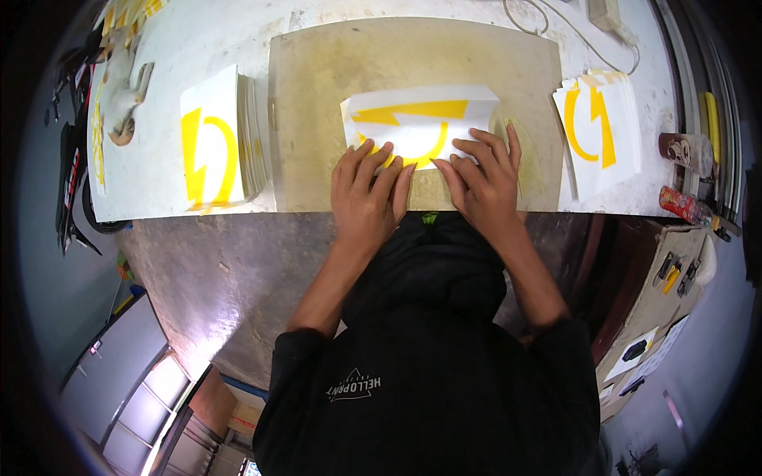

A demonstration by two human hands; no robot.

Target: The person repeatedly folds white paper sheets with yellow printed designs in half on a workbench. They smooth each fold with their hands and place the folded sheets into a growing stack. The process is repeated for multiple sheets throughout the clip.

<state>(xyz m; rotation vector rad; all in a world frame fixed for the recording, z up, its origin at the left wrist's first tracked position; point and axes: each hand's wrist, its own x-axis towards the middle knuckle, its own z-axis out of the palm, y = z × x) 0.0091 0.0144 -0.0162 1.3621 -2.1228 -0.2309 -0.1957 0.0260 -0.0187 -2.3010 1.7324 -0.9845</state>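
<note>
A white sheet with a yellow lightning-and-arc print (421, 120) lies on a tan board (317, 119) at the middle of the white table. My left hand (367, 194) lies flat, fingers apart, its fingertips pressing the sheet's near left edge. Beside it, my right hand (484, 174) rests flat as well, fingers spread over the sheet's near right corner. Neither hand grips anything; both only press down. The near edge of the sheet is hidden under my fingers.
A stack of the same printed sheets (214, 143) sits left of the board, another stack (599, 131) to its right. Two cans (684, 205) stand at the table's right edge, with a cable (556, 24) at the back. Yellow offcuts (127, 16) lie far left.
</note>
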